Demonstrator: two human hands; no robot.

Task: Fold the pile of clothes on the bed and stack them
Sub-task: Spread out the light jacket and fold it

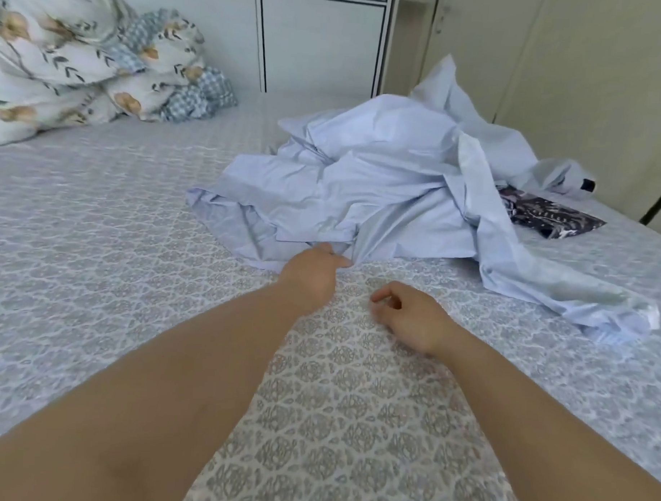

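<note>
While the pale blue garments (379, 192) lie heaped in a crumpled pile on the bed (97, 242), the left hand (313, 272) reaches forward and its grip closes on the pile's near hem, fingertips pinching a fold of the blue cloth right at the edge. Beyond that grip the heap rises and spreads away toward the far side of the bed; off to its right a long blue sleeve or leg (567, 296) trails down across the patterned cover. Just short of the grip and to its right, the right hand (413, 317) hangs low over the bedcover with fingers loosely curled, holding nothing, apart from the cloth. Further right of the grip, past the heap, a dark patterned garment (551, 216) lies flat, partly tucked under the blue fabric. Far off to the left of the grip, at the head of the bed, floral bedding (77, 61) with blue check panels is bunched up. Behind everything stands a white panelled headboard (321, 36) with dark lines, and a cream wall (589, 90) lies to the right.
</note>
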